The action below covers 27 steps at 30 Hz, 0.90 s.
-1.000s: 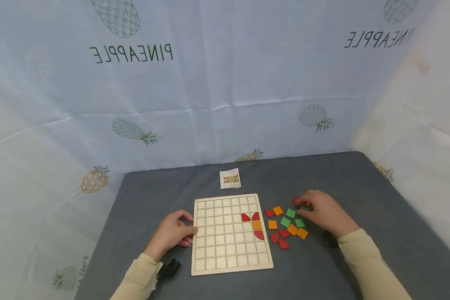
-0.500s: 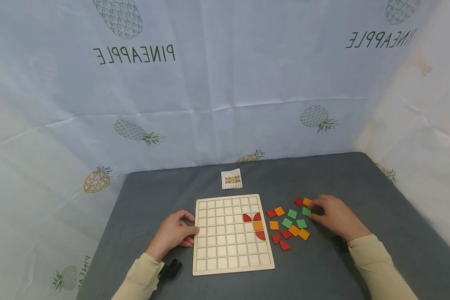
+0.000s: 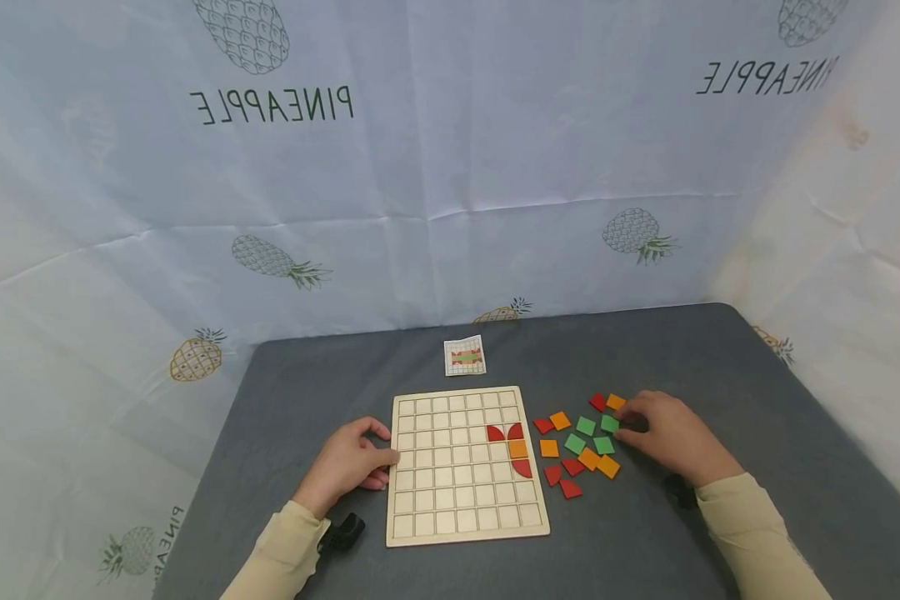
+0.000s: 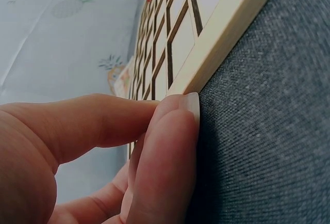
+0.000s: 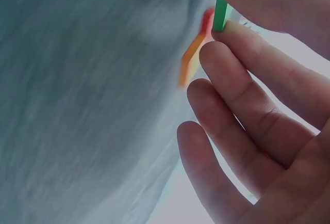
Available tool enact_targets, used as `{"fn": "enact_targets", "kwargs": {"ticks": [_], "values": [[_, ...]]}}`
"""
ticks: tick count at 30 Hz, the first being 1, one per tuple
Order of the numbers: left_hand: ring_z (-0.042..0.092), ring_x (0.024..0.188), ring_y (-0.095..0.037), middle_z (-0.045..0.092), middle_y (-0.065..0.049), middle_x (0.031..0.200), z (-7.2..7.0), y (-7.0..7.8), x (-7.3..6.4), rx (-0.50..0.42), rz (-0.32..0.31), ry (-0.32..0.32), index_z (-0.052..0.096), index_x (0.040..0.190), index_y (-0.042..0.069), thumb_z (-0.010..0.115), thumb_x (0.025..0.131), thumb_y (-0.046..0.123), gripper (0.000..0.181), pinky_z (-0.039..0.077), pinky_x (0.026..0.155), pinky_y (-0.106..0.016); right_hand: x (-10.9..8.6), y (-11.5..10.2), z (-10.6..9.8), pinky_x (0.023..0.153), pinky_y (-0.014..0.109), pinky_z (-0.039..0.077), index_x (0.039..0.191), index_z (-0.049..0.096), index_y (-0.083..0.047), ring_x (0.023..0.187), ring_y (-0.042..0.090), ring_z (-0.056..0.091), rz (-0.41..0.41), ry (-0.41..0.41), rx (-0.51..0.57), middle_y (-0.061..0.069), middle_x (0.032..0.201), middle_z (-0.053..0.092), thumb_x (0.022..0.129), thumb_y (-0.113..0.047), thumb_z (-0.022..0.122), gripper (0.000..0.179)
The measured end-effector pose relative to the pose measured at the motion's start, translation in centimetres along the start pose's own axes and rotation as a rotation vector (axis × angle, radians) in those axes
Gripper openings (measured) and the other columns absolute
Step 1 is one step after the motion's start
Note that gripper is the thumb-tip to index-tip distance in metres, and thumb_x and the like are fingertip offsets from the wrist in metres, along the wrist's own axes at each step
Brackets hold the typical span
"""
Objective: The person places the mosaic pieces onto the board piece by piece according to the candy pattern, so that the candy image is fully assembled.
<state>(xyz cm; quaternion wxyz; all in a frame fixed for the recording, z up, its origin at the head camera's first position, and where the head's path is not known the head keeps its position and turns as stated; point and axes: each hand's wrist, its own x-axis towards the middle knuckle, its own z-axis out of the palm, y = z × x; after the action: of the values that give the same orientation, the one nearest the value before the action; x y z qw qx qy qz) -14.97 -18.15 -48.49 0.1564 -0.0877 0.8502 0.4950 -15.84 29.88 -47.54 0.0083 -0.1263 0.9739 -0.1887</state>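
Note:
A pale wooden grid board (image 3: 450, 527) lies on the dark cloth, with a few red quarter-round tiles and one orange square in its right-hand cells. My left hand (image 3: 348, 460) grips the board's left edge; in the left wrist view, thumb and fingertips (image 4: 170, 146) meet on its wooden border (image 4: 206, 61). To the right of the loose tiles, my right hand (image 3: 671, 435) pinches a small green square tile (image 5: 220, 12) between thumb and index finger. The other three fingers of that hand extend loosely. An orange tile (image 3: 616, 402) and a red tile (image 3: 597, 402) lie just beyond its fingertips.
Several loose red, orange and green tiles, among them a green square (image 3: 575, 444) and an orange square (image 3: 549, 448), lie right of the board. Behind it is a small printed pattern card (image 3: 465, 357). A pineapple-print curtain (image 3: 390, 167) hangs past the table's far edge.
My right hand has drawn back to the right from above the red and orange tiles, uncovering them, and now pinches the green tile. My left hand stays at the board's edge.

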Motion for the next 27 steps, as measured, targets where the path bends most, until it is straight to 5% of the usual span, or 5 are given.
{"fn": "enact_targets", "kwargs": {"ticks": [8,18,27], "values": [[0.073,0.059,-0.019,0.07,-0.013,0.077,-0.1,0.0,0.0,-0.001,-0.003,-0.001,0.067,0.116,0.008,0.086,0.09,0.012,0.033,0.065,0.057,-0.036,1.4,-4.4,1.5,0.084,0.043,0.063,0.104,0.082,-0.017,0.095,0.018,0.066,-0.07,-0.039,0.045,-0.003,0.102,0.072,0.09,-0.022,0.089,0.016],[0.074,0.06,-0.02,0.07,-0.013,0.077,-0.2,0.0,0.2,0.0,-0.002,-0.003,0.067,0.118,0.008,0.086,0.089,0.012,0.034,0.065,0.057,-0.035,2.8,-10.5,3.3,0.07,0.022,0.054,0.104,0.083,-0.019,0.087,0.01,0.057,-0.228,-0.05,0.101,-0.007,0.095,0.067,0.09,-0.018,0.09,0.016],[0.074,0.061,-0.021,0.07,-0.013,0.078,-0.3,-0.1,0.1,-0.005,0.005,-0.019,0.068,0.118,0.008,0.086,0.09,0.013,0.035,0.066,0.057,-0.036,3.0,-12.9,4.8,0.068,0.02,0.054,0.102,0.084,-0.017,0.092,0.009,0.058,-0.32,-0.034,0.045,-0.006,0.094,0.068,0.09,-0.015,0.087,0.013]]}}
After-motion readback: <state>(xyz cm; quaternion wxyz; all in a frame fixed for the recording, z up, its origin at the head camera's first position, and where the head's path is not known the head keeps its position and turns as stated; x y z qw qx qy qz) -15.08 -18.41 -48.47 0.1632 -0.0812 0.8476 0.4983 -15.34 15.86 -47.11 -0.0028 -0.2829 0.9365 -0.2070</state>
